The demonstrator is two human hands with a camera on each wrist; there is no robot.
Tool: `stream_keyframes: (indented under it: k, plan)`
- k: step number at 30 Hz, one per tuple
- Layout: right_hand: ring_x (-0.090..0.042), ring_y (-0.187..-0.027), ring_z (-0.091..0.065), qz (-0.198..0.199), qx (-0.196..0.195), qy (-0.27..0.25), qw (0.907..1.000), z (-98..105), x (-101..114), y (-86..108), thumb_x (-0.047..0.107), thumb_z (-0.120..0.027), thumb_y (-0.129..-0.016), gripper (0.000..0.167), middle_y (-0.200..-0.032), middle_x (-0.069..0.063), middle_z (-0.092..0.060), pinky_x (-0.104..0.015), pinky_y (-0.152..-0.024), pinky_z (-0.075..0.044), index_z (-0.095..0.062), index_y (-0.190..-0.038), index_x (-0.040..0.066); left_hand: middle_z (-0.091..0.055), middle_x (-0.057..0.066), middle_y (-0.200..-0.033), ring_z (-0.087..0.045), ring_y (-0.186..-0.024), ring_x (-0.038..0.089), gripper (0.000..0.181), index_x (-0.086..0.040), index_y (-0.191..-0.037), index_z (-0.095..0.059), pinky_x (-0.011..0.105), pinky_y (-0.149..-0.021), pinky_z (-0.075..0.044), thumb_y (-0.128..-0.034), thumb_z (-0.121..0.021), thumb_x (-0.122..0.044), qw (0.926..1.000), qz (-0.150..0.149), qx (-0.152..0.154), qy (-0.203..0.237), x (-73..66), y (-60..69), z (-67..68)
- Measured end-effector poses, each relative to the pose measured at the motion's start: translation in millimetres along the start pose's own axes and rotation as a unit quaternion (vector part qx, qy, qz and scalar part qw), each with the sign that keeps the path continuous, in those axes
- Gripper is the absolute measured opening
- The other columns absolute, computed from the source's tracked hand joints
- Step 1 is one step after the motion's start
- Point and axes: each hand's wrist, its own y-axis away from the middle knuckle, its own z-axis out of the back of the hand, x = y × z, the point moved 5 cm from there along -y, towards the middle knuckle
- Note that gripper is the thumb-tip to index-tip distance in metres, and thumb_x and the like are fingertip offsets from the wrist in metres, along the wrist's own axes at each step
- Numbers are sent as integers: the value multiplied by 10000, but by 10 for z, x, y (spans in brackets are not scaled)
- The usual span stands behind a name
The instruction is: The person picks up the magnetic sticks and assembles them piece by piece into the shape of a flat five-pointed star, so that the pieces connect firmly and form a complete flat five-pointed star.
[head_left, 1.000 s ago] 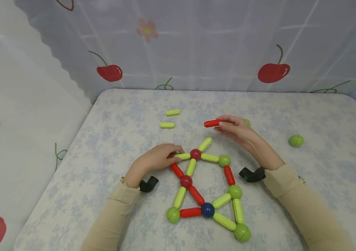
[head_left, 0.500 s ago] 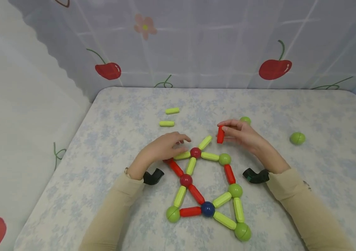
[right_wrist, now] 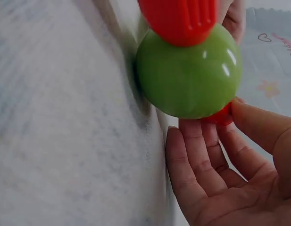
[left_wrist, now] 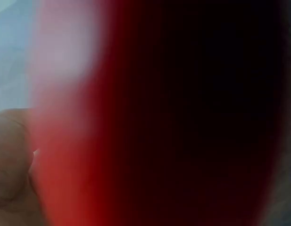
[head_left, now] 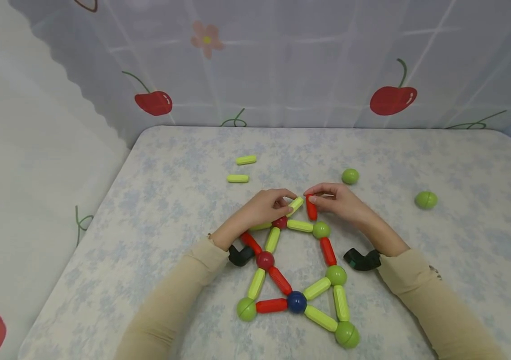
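Note:
A flat frame of magnetic rods and balls lies on the table. My left hand (head_left: 262, 207) pinches the free yellow-green rod (head_left: 296, 205) that slants up from the top red ball (head_left: 280, 222), which it partly covers. Between thumb and fingers, my right hand (head_left: 343, 202) holds a red rod (head_left: 311, 209), its lower end close to the corner green ball (head_left: 321, 230). In the right wrist view that green ball (right_wrist: 187, 75) hides most of the held rod (right_wrist: 221, 115), so contact is unclear. A blurred red shape (left_wrist: 74, 179) fills much of the left wrist view.
Two loose yellow-green rods (head_left: 237, 178) lie behind my left hand. Two loose green balls (head_left: 426, 200) rest at the right. The frame's lower part, with a blue ball (head_left: 297, 302), extends toward me. A patterned curtain (head_left: 273, 65) hangs behind the table.
My left hand has gone from the frame's left corner rightward to the free yellow-green rod. My right hand has swung the red rod from level to steep and lowered it toward the corner green ball.

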Motion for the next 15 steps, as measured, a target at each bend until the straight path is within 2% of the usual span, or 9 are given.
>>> stream_keyframes:
  k: [9, 15]
  plan:
    - [-223, -874, -607, 48, -1, 343, 9994, -49, 21, -15, 105, -565, -948, 265, -1067, -169, -611, -322, -750, -491, -600, -1148, -65, -603, 45, -1049, -562, -879, 136, 371, -105, -1320, -528, 257, -732, -457, -959, -555, -189, 9968, 148, -339, 703, 136, 46, -66]
    - [-217, -873, -601, -46, -42, 401, 9992, -68, 18, -2, 114, -567, -948, 261, -1061, -159, -614, -313, -731, -484, -604, -1140, -60, -606, 32, -1024, -568, -870, 130, 367, -101, -1313, -535, 257, -726, -462, -958, -559, -190, 9952, 31, -433, 882, 160, 59, -92]
